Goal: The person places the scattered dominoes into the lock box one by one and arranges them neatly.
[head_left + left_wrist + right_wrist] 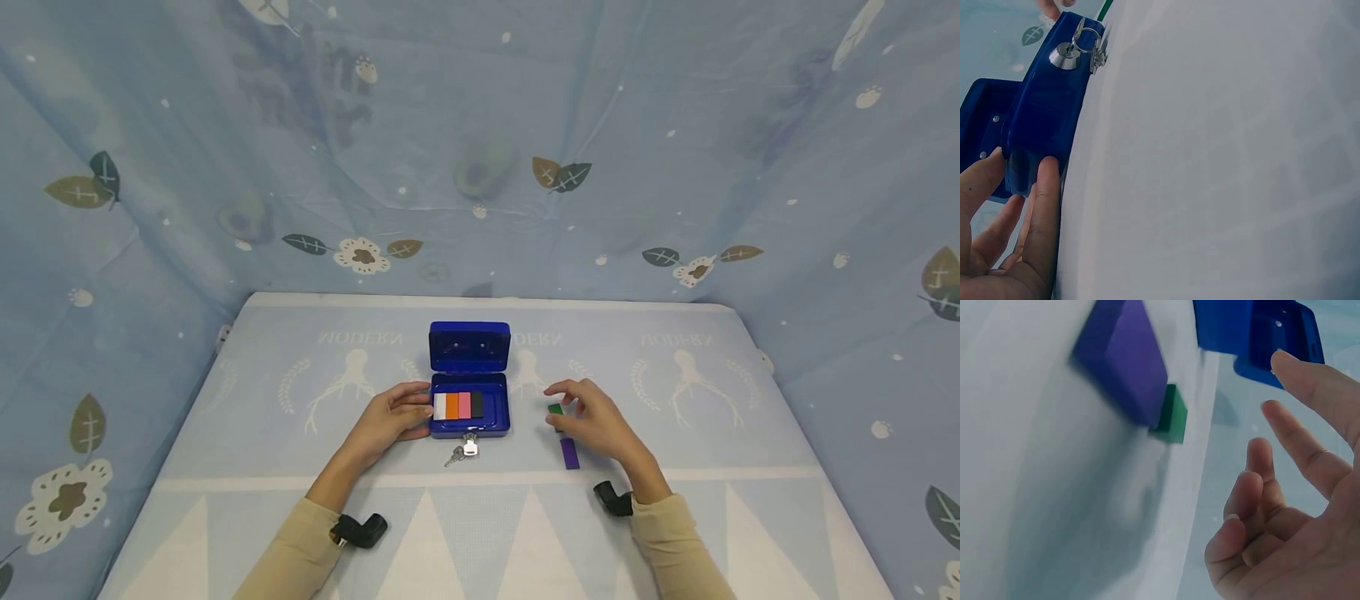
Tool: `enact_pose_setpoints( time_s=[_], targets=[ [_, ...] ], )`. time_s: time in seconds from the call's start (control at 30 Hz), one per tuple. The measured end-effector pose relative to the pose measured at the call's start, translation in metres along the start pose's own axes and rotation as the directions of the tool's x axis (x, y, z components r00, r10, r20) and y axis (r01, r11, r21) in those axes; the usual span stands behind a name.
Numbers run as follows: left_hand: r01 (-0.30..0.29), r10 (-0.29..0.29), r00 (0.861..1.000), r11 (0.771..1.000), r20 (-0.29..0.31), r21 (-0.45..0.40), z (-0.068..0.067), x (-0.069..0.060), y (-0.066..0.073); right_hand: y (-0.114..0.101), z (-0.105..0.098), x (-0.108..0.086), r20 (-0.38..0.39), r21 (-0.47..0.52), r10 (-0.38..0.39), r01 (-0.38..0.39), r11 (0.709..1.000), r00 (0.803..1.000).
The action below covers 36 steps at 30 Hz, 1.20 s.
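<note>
A blue cash box [495, 408] stands with its lid [469, 346] raised. Inside lie a white block [439, 406], an orange block [452, 406], a pink block [464, 406] and a dark block [477, 406] side by side. My left hand [386, 422] touches the box's left end, its fingers [1047, 206] mostly straight against wall and rim. To the right, my right hand [596, 419] hovers beside a green block [1174, 415], its fingers bent loosely around air. A purple block [570, 454] lies just nearer than the green one; neither appears held.
Keys [454, 455] hang on a ring from the silver lock [1065, 56] at the box's front. The table [300, 333] has a pale printed cover. Patterned blue cloth [480, 125] rises behind and at both sides. Each wrist wears a black camera mount [363, 531].
</note>
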<state>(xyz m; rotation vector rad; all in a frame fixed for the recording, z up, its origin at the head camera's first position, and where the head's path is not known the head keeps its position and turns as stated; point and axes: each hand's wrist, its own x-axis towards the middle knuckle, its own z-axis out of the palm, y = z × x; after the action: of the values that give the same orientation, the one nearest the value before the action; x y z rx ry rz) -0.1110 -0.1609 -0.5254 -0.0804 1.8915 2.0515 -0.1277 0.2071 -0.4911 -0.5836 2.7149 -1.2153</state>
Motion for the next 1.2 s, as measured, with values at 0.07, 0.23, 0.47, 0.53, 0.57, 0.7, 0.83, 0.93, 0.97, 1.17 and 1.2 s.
enact_pose_setpoints(
  time_s=[0.07,0.23,0.47,0.53,0.57,0.7,0.83,0.93,0.97,1.17,1.2],
  targets=[
    [-0.001,0.001,1.0,1.0,0.002,-0.001,0.0,0.0,0.0,0.003,-0.002,-0.001,-0.001,0.007,-0.001,0.001,1.0,1.0],
    [-0.006,0.006,1.0,1.0,0.006,-0.005,0.0,0.001,0.0,0.012,-0.007,-0.004,0.013,0.043,-0.008,0.008,0.999,1.0],
    [-0.008,0.008,1.0,1.0,0.004,0.002,0.0,0.001,0.002,0.027,-0.012,-0.004,0.058,0.072,-0.018,0.014,0.997,0.998],
    [-0.008,0.008,1.0,1.0,0.003,0.002,0.001,0.001,0.002,0.03,-0.013,-0.004,0.08,0.079,-0.011,0.004,0.997,0.997],
    [-0.008,0.008,1.0,1.0,0.003,0.001,0.001,0.001,0.002,0.031,-0.013,-0.004,0.093,0.085,-0.005,-0.003,0.996,0.996],
    [-0.005,0.005,1.0,1.0,0.004,0.001,0.001,0.001,0.002,0.036,-0.013,-0.003,0.138,0.084,0.009,-0.02,0.996,0.99],
    [-0.007,0.007,1.0,1.0,-0.003,0.002,0.001,0.001,0.001,0.037,-0.013,-0.002,0.154,0.078,-0.003,-0.009,0.997,0.988],
    [-0.015,0.015,1.0,1.0,-0.004,0.004,0.001,0.001,0.001,0.037,-0.012,-0.002,0.158,0.076,-0.024,0.012,0.997,0.987],
    [-0.015,0.015,1.0,1.0,-0.006,0.002,0.001,0.0,0.001,0.037,-0.012,-0.001,0.159,0.072,-0.033,0.022,0.997,0.987],
    [-0.001,0.001,1.0,1.0,-0.025,-0.005,0.001,0.0,0.002,0.038,-0.011,0.0,0.171,0.033,-0.076,0.072,0.997,0.982],
    [0.001,-0.002,1.0,1.0,-0.027,-0.005,0.001,0.0,0.001,0.038,-0.011,0.0,0.174,0.031,-0.079,0.075,0.997,0.982]
  ],
)
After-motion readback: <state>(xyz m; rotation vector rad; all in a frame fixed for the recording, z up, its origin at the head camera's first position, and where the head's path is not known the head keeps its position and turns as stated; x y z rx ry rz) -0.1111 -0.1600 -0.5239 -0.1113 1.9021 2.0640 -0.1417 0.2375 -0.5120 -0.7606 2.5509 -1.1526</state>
